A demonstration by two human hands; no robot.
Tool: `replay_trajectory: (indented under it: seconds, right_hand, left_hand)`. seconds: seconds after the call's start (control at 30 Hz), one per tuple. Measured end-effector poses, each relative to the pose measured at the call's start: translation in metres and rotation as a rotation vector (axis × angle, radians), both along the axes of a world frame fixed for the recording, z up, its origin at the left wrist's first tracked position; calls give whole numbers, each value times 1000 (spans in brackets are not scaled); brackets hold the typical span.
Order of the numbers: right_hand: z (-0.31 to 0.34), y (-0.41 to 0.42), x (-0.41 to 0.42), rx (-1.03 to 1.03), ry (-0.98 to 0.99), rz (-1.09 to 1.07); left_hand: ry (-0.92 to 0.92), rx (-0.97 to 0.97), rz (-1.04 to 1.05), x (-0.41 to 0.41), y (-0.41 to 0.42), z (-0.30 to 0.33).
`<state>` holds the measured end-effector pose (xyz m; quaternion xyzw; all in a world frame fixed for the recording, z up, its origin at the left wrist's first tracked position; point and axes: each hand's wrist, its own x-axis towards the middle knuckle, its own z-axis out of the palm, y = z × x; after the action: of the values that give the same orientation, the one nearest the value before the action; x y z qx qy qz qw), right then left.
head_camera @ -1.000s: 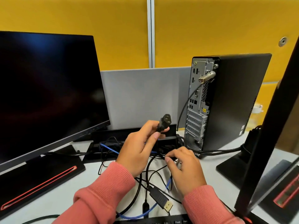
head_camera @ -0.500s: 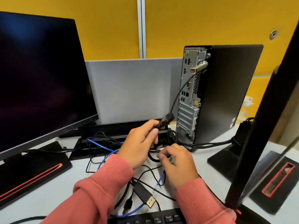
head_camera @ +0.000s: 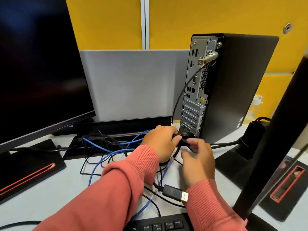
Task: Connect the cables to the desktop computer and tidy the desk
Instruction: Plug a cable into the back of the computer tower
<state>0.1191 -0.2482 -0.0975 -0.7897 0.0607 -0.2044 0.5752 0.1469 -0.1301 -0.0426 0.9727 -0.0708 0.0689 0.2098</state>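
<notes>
Both hands, left (head_camera: 160, 142) and right (head_camera: 198, 161), pinch the black power plug (head_camera: 182, 139) at the computer's (head_camera: 233, 84) base.

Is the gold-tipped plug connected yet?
No. The gold-tipped plug lies loose on the desk by the keyboard, its metal end bare.

My sleeves (head_camera: 120, 185) are salmon pink, ribbed. Beside the black computer tower (head_camera: 236, 84), blue cable (head_camera: 106, 157) tangles with black ones; behind it, the wall (head_camera: 200, 17) is yellow.
</notes>
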Motion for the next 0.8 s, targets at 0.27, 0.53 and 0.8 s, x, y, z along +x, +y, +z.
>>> replay_trajectory:
  seconds: [0.27,0.53,0.8]
  right_hand:
    - [2,-2,8,165,-19,-180]
    - [0,-1,8,69,17,-147]
    - [3,-4,4,59,20,-88]
  left_hand:
    - [-55,37,15,-4,-9,-7]
    - [-282,197,14,-4,-14,-19]
    - [-238,198,12,3,-16,-24]
